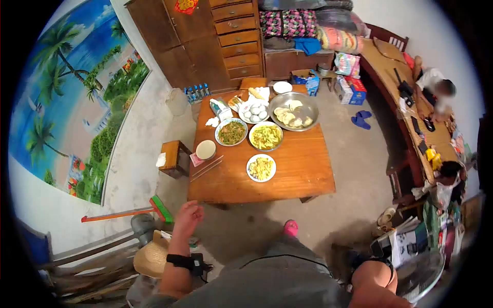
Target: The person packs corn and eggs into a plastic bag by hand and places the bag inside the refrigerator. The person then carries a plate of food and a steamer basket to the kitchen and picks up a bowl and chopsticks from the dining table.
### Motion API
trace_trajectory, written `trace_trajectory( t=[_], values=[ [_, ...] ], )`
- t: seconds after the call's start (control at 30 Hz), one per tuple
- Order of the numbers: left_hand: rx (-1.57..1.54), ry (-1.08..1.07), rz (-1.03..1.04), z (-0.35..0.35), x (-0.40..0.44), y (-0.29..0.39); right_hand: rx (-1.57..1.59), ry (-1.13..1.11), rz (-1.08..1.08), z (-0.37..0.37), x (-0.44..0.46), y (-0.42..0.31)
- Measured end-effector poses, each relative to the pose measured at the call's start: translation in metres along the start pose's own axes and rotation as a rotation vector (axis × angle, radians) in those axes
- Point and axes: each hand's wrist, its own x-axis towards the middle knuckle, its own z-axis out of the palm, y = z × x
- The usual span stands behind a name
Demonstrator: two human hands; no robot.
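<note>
My left hand (189, 215) is raised near the table's front left corner, fingers loosely bent and apart, with nothing in them. A black strap with a small box is around that wrist. My right forearm shows at the lower right with a dark strap; the hand itself is hidden in shadow. On the wooden table (303, 179), nearest my left hand, lie chopsticks (207, 168) beside a pale bowl (206, 150). Farther in are a small plate of yellow food (261, 168), a bowl of green vegetables (266, 136) and a bowl of mixed food (231, 133).
A large metal basin (313, 110) holds pale flat pieces; a plate of white round items (253, 112) is beside it. A wooden stool (174, 156) stands left, near a green broom (161, 208). Blue slippers (361, 119) lie right. Another person (429, 82) is on the bed.
</note>
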Motion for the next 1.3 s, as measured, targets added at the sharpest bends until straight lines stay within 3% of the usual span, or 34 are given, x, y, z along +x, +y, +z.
trace_trajectory(
  t=[0.1, 0.17, 0.2, 0.27, 0.3, 0.37, 0.53, 0.7, 0.77, 0.8, 0.87, 0.97, 1.03, 1.1, 1.17, 1.3],
  values=[
    [-0.121, 0.01, -0.033, -0.01, 0.075, -0.032, -0.199, 0.003, 0.074, -0.027, -0.001, 0.059],
    [0.523, 0.151, 0.129, -0.021, 0.129, -0.039, -0.182, -0.034, 0.098, -0.039, -0.004, 0.101],
    [0.511, 0.168, 0.115, -0.027, 0.151, -0.042, -0.157, -0.065, 0.106, -0.043, -0.007, 0.12],
    [0.982, 0.37, 0.267, -0.038, 0.192, -0.049, -0.116, -0.119, 0.134, -0.05, -0.014, 0.157],
    [0.979, 0.375, 0.253, -0.043, 0.212, -0.05, -0.099, -0.147, 0.152, -0.05, -0.019, 0.173],
    [1.146, 0.399, 0.516, -0.052, 0.245, -0.052, -0.073, -0.21, 0.184, -0.05, -0.028, 0.205],
    [1.434, 0.355, 0.466, -0.077, 0.322, -0.063, -0.04, -0.456, 0.295, -0.036, -0.052, 0.28],
    [1.594, 0.333, 0.521, -0.071, 0.337, -0.067, -0.195, -0.758, 0.655, -0.033, -0.091, 0.326],
    [1.763, 0.323, 0.409, -0.063, 0.335, -0.064, -0.316, -0.704, 0.784, -0.025, -0.107, 0.341],
    [1.758, 0.309, 0.42, -0.066, 0.339, -0.068, -0.419, -0.636, 0.909, -0.023, -0.116, 0.346],
    [1.825, 0.175, 0.222, -0.066, 0.346, -0.072, -0.452, -0.651, 0.992, -0.023, -0.126, 0.347],
    [1.898, 0.039, 0.088, -0.055, 0.341, -0.068, -0.479, -0.623, 1.161, -0.026, -0.143, 0.34],
    [1.777, 0.085, 0.123, -0.07, 0.344, -0.09, -0.433, -0.575, 1.315, -0.035, -0.15, 0.336],
    [1.648, 0.139, 0.159, -0.064, 0.341, -0.098, -0.449, -0.543, 1.333, -0.048, -0.158, 0.327],
    [1.487, 0.205, 0.166, -0.035, 0.316, -0.086, -0.491, -0.574, 1.39, -0.07, -0.161, 0.314],
    [1.484, 0.284, 0.327, 0.021, 0.277, -0.095, -0.601, -0.514, 1.487, -0.118, -0.162, 0.283]
  ],
)
